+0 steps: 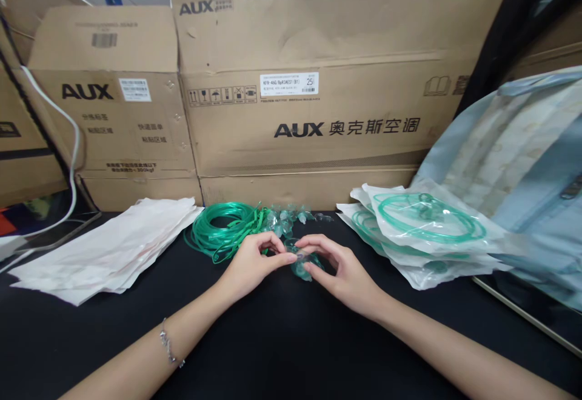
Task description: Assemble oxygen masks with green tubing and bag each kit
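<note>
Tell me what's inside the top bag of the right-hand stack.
Coiled green tubing shows through the top bag, plus a darker green clump at the far side; anything beneath them is hidden.

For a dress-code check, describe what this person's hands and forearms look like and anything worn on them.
Both the left hand and right hand are ungloved, with slender fingers and no rings visible. No sleeves show on the forearms. A thin silvery bracelet with small charms circles the left forearm; none shows on the right.

L hand (259, 260) + R hand (348, 273): fingers on clear-grn plastic pc (301, 268) | grn tubing coil (203, 230) nr L (bagged tubing (422, 218) R)
</note>
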A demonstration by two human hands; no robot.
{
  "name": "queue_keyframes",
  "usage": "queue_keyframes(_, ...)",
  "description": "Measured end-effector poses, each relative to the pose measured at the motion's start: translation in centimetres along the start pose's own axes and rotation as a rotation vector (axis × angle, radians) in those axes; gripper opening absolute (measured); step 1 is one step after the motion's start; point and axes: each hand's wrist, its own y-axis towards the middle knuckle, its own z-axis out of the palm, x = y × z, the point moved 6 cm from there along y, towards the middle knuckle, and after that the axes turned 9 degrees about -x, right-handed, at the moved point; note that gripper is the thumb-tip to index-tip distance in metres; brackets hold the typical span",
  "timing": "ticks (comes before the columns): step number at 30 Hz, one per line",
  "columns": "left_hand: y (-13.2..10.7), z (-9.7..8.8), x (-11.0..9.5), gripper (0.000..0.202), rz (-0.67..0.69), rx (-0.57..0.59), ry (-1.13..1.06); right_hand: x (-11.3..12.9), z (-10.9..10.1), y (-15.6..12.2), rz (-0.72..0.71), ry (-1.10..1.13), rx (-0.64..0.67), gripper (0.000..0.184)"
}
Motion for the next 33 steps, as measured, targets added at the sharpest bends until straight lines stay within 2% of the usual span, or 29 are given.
queue_keyframes(7,0.2,-0.2,-0.2,0.027,0.020,-0.017,0.009,-1.3,0.2,0.7,0.168,0.333,0.006,0.025)
queue_keyframes(14,0.1,0.0,-0.9,0.023,0.022,0.023,-0.064,-1.6,0.2,0.5,0.318,0.516,-0.003,0.031)
queue_keyframes(18,-0.3,0.4,-1.2,0.017,-0.030,0.049,-0.172,-1.4,1.1,0.0,0.485,0.662,0.011,0.028)
queue_keyframes(21,-0.5,0.5,-0.8,0.014,-0.086,0.073,-0.249,-1.4,1.6,-0.4,0.582,0.679,0.027,0.021)
queue_keyframes(26,-0.5,0.9,0.4,0.015,-0.191,0.187,-0.387,-1.1,1.3,-0.2,0.515,0.638,0.051,0.019)
queue_keyframes(33,-0.8,1.4,-0.3,0.024,-0.209,0.144,-0.502,-0.6,1.2,0.0,0.451,0.720,0.097,0.018)
